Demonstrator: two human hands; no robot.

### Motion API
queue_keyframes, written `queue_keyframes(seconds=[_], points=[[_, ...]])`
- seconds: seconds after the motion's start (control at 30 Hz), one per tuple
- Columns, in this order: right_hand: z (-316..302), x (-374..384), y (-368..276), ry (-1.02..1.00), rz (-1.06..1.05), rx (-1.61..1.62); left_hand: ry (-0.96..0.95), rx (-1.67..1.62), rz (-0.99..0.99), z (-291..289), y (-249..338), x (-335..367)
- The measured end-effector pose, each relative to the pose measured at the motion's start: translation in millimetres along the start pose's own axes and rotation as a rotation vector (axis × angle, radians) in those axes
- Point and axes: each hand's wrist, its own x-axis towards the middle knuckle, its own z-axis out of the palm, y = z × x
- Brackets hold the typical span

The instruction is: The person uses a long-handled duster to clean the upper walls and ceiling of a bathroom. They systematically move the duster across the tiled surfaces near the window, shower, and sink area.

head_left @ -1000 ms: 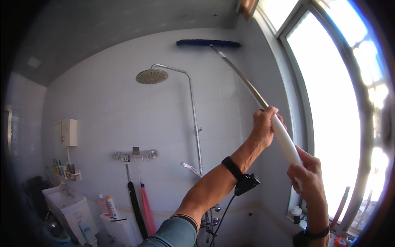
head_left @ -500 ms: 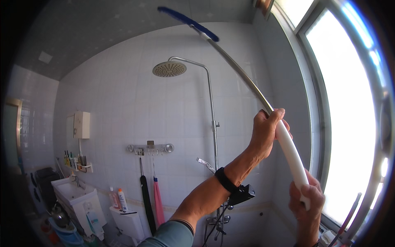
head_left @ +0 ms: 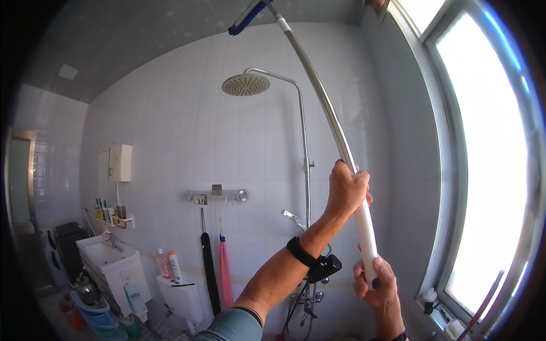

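Both my hands grip a long-handled brush [head_left: 325, 102], a metal pole with a white grip and a blue bristled head [head_left: 248, 18] up by the ceiling. My left hand [head_left: 347, 184] is closed where the metal pole enters the white grip. Lower down, my right hand [head_left: 377, 278] wraps round the grip's bottom end. The pole leans up and to the left, passing right of the round shower head [head_left: 245, 85]. The top of the brush head is cut off by the picture's edge. A black strap with a small box [head_left: 324, 268] sits on my left wrist.
A bright window [head_left: 483, 165] fills the right side, with small items on its sill. The shower pipe [head_left: 305, 142] runs down the tiled wall. Left of it hangs a hook rail [head_left: 216, 196] with black and pink things. A washbasin [head_left: 108, 253] and bottles [head_left: 169, 265] stand at left.
The brush has swung more upright, its head rising partly out of the picture and turning. Both my hands have moved left, the left one lower. The view has shifted slightly.
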Motion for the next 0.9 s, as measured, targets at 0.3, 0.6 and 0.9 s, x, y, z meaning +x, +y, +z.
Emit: queue_keyframes(seconds=[0.3,0.6,0.9], points=[[-3,11,13,0.207,0.070,-0.114,0.015,0.200,-0.088,-1,-40,23],[-70,-50,48,0.351,0.276,0.132,-0.039,0.368,-0.213,22,-131,-28],[-84,-147,98,0.621,0.285,-0.397,-0.281,-0.054,-0.386,4,-193,-80]])
